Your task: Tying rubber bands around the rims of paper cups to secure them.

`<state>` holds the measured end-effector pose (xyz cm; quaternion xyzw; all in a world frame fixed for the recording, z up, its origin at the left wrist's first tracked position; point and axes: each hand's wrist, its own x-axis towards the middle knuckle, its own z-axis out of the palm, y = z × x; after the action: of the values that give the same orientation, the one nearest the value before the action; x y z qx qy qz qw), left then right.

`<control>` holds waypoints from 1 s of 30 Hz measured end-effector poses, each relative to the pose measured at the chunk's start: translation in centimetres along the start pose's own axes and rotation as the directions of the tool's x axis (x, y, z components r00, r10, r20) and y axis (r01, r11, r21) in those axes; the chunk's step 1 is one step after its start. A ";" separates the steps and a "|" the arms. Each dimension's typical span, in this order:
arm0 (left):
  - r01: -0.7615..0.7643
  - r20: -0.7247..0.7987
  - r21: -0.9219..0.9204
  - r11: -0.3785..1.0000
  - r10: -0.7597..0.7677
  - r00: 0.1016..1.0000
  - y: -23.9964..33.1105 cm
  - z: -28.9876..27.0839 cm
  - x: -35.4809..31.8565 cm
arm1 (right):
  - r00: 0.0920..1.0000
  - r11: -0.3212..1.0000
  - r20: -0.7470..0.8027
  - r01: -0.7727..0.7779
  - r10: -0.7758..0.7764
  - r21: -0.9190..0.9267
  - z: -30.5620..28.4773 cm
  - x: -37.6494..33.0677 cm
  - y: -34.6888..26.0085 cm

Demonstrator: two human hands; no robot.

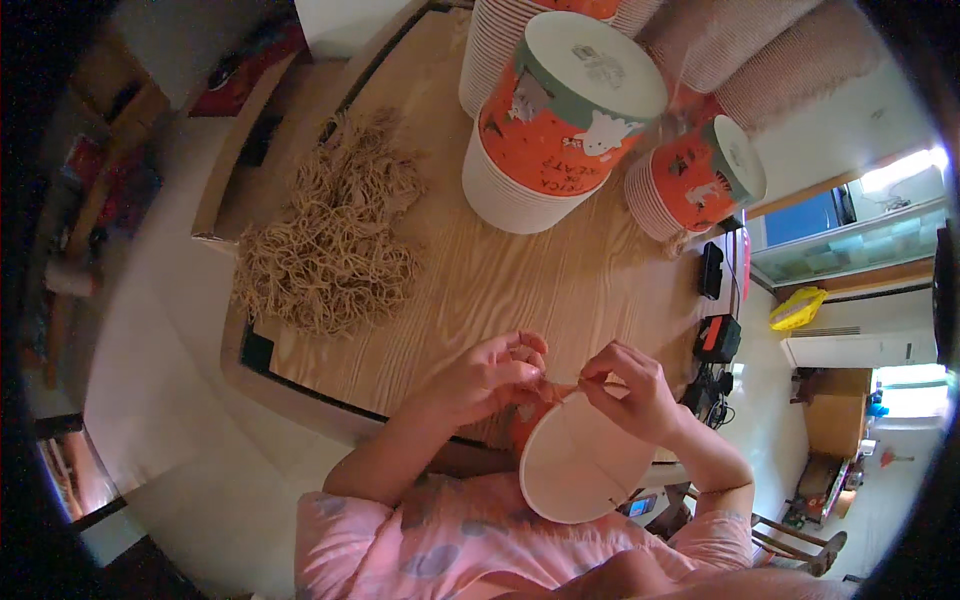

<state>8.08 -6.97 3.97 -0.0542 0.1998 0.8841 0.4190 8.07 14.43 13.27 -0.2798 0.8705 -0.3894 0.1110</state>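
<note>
A paper bucket (570,465), white inside with an orange outer wall, is tilted against my front at the table's near edge, its open mouth facing up toward me. My left hand (495,378) is closed in a pinch just beyond the far rim. Beside it, my right hand (632,390) pinches at the same rim with thumb and fingertips. A thin tan strand, which looks like twine (562,390), runs between the fingertips; its ends are hidden. Inside the bucket, a thin line crosses the wall toward a small dark spot near the close rim.
A heap of tan twine pieces (335,235) lies on the wooden table (480,290) at the left. Behind stand an upside-down stack of large orange-and-green buckets (545,135) and a smaller stack (690,185). Small black devices (716,338) and cables line the right edge.
</note>
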 end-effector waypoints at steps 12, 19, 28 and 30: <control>-0.032 -0.173 0.719 0.694 0.224 0.959 2.9 3.6 -1.0 | 1.000 0.998 -0.014 -0.021 0.021 0.052 -0.1 0.1 0.4; -0.211 0.198 0.976 0.057 0.180 0.964 2.5 4.8 -1.3 | 1.000 0.999 -0.013 -0.018 0.019 0.037 -0.2 -0.1 0.2; -0.257 0.246 0.966 -0.001 0.298 0.923 3.6 7.5 -3.4 | 0.994 0.999 -0.112 -0.005 0.000 -0.042 0.0 -1.7 0.2; -0.298 0.297 0.954 -0.037 0.262 0.918 3.8 7.7 -4.0 | 0.992 0.999 -0.125 -0.007 0.003 -0.035 -0.1 -1.9 0.1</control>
<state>8.29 -8.98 13.24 0.3041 0.7553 0.5603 0.1524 9.53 15.64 13.19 -0.2546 0.8833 -0.3903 0.0523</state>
